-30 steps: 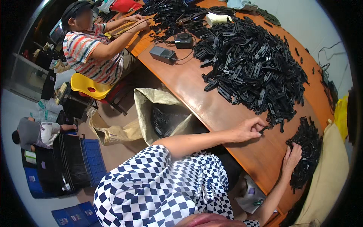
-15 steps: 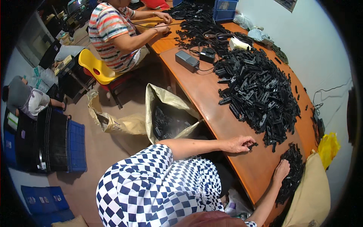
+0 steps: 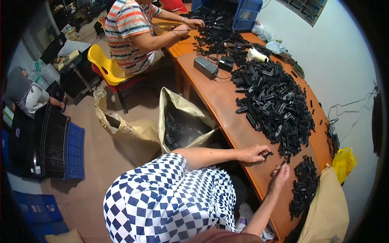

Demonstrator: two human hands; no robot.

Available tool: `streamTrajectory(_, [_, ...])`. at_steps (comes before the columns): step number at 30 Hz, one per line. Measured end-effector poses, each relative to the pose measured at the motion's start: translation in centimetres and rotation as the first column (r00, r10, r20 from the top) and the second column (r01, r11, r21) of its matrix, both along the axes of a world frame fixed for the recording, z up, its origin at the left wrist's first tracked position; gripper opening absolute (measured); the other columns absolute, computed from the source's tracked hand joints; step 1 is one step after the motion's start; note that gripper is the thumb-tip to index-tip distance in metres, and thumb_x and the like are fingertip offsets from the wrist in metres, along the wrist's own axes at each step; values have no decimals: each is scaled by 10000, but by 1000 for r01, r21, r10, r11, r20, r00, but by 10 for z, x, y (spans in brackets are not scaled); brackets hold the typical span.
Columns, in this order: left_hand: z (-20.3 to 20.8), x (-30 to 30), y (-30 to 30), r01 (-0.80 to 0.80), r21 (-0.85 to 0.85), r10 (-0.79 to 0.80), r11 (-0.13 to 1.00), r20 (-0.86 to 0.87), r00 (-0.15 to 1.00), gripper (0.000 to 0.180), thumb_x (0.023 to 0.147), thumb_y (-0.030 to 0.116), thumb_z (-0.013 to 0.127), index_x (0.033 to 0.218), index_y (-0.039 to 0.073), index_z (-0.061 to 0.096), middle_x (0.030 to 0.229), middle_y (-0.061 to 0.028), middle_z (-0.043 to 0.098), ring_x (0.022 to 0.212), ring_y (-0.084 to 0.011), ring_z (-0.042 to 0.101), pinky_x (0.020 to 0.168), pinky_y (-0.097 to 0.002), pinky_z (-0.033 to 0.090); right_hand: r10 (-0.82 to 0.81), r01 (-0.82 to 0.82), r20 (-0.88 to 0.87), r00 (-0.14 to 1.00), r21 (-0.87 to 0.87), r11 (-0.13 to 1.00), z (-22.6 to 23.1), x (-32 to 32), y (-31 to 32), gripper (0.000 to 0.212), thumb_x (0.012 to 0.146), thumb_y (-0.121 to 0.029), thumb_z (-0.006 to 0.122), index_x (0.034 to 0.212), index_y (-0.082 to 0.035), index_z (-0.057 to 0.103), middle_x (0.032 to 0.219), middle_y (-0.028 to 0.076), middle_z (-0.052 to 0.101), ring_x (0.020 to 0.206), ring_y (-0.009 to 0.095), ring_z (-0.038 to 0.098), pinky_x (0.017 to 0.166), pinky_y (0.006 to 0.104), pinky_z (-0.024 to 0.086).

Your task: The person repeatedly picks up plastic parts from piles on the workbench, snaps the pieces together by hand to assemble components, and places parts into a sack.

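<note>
My left hand [image 3: 253, 154] rests at the near edge of the table, its thumb and fingers pinched on a small black plastic part [image 3: 268, 155]. Close to its right, my right hand [image 3: 279, 176] is raised over the tabletop and grips a thin black piece [image 3: 283, 163] at its fingertips. Just beyond both hands spreads a large heap of black plastic parts [image 3: 275, 105]. A smaller pile of finer black pieces [image 3: 304, 184] lies to the right of my right hand.
A tan sack [image 3: 326, 202] leans at the table's right end, by a yellow bag [image 3: 344, 164]. An open woven sack [image 3: 165, 117] with black parts stands left of the table [image 3: 219, 101]. Further up, a black power adapter [image 3: 206, 67] lies near a co-worker in a striped shirt [image 3: 129, 36].
My right hand has left the smaller pile and moved left, close to my left hand, with a thin black piece in its fingers. My left hand keeps its part.
</note>
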State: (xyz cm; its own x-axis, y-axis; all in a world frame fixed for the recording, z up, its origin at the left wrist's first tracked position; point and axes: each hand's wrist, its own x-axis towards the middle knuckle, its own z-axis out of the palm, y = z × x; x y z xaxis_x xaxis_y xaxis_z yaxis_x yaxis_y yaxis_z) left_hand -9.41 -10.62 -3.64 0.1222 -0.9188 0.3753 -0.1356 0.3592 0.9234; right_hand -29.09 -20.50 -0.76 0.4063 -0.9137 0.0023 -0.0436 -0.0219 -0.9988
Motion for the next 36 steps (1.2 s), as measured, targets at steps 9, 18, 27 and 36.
streamTrajectory(9, [-2,3,2,-64,-25,67,998,98,993,379,808,116,611,1148,-4,493,880,-115,580,829,-233,578,743,-344,469,18,-73,-191,982,-285,956,-13,17,21,221,979,-199,454,931,-7,552,710,14,523,620,80,476,576,233,407])
streamTrajectory(18, [0,4,5,-75,16,73,997,103,992,389,806,118,607,1162,8,496,879,-130,605,820,-266,604,737,-364,479,42,-111,-231,972,-293,950,-16,19,20,217,972,-185,472,971,12,563,746,33,554,639,83,495,583,230,423])
streamTrajectory(27, [-2,5,6,-90,3,89,996,85,992,392,800,118,611,1157,1,497,876,-135,608,828,-283,608,737,-374,479,2,-88,-281,960,-293,952,-8,22,27,189,965,-163,477,959,16,536,758,47,570,641,94,508,597,238,435])
streamTrajectory(36, [1,7,4,-68,-16,69,998,72,995,376,806,119,617,1141,-5,500,874,-125,596,806,-270,596,729,-361,475,-2,-70,-239,971,-292,954,-9,25,25,176,966,-156,472,952,10,527,768,53,581,640,94,503,597,239,432])
